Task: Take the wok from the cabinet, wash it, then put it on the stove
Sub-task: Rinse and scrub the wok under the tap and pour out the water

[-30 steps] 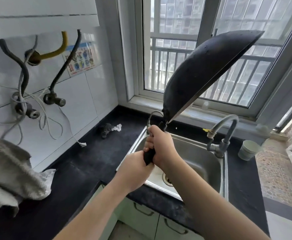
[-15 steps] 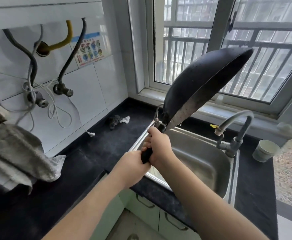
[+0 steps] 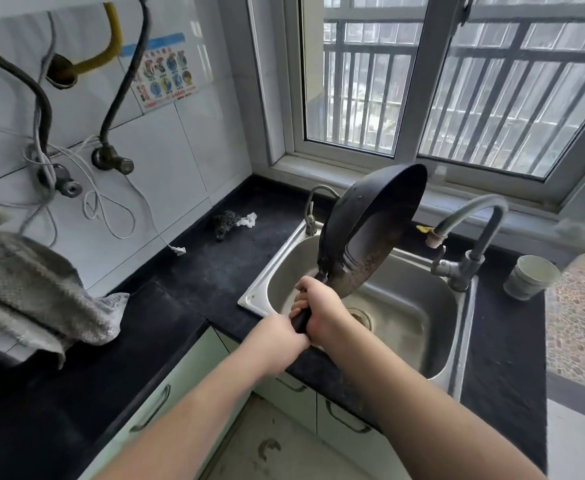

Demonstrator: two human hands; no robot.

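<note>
Head view: I've got the wok point(image 3: 370, 230) tipped on edge over the sink point(image 3: 433, 327). Both hands are wrapped tight on its black handle point(image 3: 301, 318), right hand point(image 3: 322, 313) forward, left hand point(image 3: 277, 341) behind. Rigid, probably heavy, bowl-end loaded; possibly wet and slick. The handle's the only sane hold.

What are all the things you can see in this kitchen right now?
wok: one, black, tilted above the sink
sink: one, silver, set in the counter
counter: one, black, along the wall
tap: one, grey, right of the sink
cup: one, pale, on the counter's right end
scrubber: one, dark, by the wall
cloth: one, grey, on the left
left hand: one, grips the wok's handle
right hand: one, grips the handle above it
</note>
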